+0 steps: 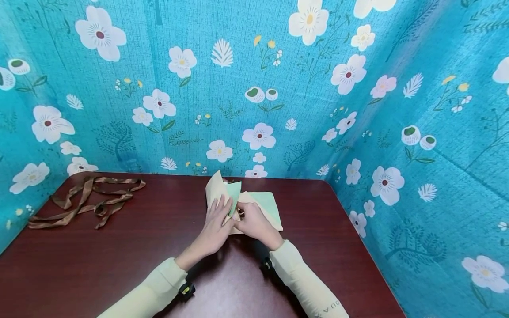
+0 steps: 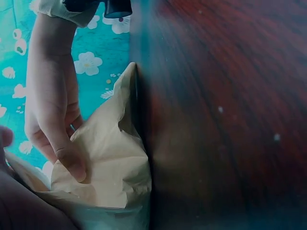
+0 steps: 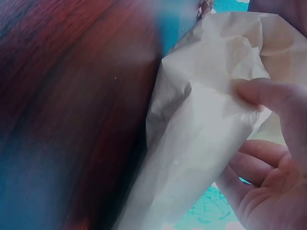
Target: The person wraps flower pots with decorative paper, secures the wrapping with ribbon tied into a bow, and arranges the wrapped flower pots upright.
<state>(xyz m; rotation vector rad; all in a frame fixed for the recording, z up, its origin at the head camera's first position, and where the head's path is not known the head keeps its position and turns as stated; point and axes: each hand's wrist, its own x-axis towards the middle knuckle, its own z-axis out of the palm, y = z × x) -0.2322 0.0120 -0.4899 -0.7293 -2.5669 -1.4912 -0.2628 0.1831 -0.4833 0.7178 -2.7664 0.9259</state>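
Left hand [image 1: 215, 224]: pinches the paper [image 1: 216, 189], its thumb on the creased beige face and the other fingers behind, partly hidden; in the head view those fingers lie nearly straight. Right hand [image 1: 254, 223]: pinches the same paper between thumb and bent fingers, touching or just beside the left; which of the two cannot be told.

The paper is near the far edge of the table [image 1: 119, 265], somewhat right of that edge's middle. It is beige on one face and pale green on the other; one flap stands raised, another part spreads toward the table's right side. Whether it is one sheet or several could not be determined. A small red item [image 1: 226, 180] shows at the paper's upper edge, too small to identify.

Both sleeves are pale; the right sleeve [image 1: 308, 280] bears dark lettering.

A brown ribbon [image 1: 85, 201] lies in loose loops at the table's far left corner. Turquoise floral cloth [image 1: 222, 75] hangs behind the table's far edge and along its right side.
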